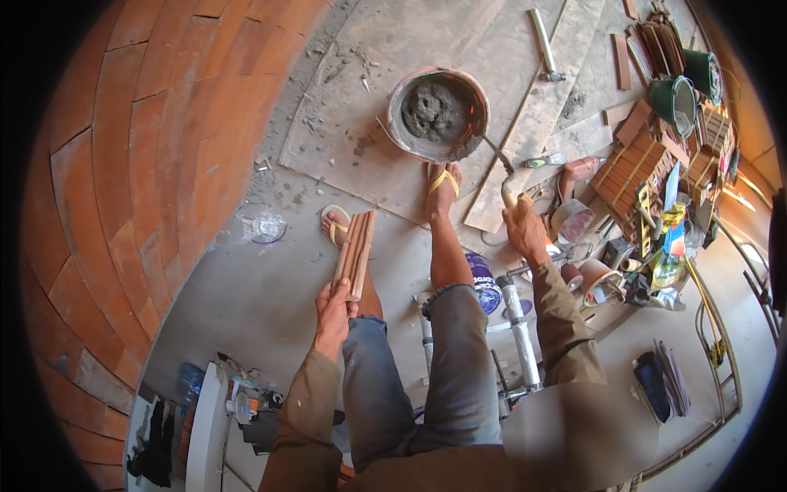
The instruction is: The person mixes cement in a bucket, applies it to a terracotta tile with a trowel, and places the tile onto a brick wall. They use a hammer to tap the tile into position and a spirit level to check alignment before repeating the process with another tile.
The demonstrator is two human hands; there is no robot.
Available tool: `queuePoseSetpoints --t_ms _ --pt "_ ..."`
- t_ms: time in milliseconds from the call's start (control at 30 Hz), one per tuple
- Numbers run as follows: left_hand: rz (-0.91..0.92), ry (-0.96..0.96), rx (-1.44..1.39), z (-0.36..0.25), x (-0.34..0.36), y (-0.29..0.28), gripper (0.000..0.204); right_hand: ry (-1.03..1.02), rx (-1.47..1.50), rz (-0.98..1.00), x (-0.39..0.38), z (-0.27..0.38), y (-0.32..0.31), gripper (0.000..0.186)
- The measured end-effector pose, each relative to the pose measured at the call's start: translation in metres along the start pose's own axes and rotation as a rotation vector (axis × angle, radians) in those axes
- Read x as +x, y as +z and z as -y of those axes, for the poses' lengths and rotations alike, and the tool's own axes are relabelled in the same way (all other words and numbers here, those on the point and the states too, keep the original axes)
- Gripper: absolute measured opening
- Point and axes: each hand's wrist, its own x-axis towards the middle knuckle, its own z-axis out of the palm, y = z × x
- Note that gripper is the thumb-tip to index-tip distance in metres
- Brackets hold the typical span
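Two hands work above a grey, dusty floor (279,287). The left hand (332,316) has its fingers closed on a ridged tile (357,254), held in front of the left leg. The right hand (525,231) grips a trowel (509,198), whose far end is at the rim of a bucket (418,150) with mortar (434,111). The bucket stands on a stained board (352,123). At left rises a wall (115,164) of orange tiles; at right lie a drill (578,174) and bundled tiles (635,176).

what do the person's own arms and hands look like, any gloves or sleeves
The left sleeve and right sleeve are long and brown, ending near the wrists. The left hand and right hand wear no gloves, and no watch or bracelet shows.
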Motion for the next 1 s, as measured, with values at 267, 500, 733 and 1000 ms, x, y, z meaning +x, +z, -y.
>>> queuePoseSetpoints --t_ms 267,500,733,1000 --pt "0.029 -0.038 0.036 0.005 -0.001 0.006 0.021 -0.073 0.100 0.011 0.048 -0.037 0.024 0.043" --pt "0.041 -0.010 0.060 0.009 0.007 0.002 0.022 0.034 0.298 -0.098 0.052 -0.072 0.089 0.036" --pt "0.013 -0.064 0.095 0.009 0.025 0.004 0.022 0.102 0.439 -0.055 0.008 -0.054 0.161 0.040" --pt "0.074 -0.041 0.185 -0.010 0.013 0.024 0.020 0.231 0.912 -0.127 -0.026 0.034 0.171 0.042"
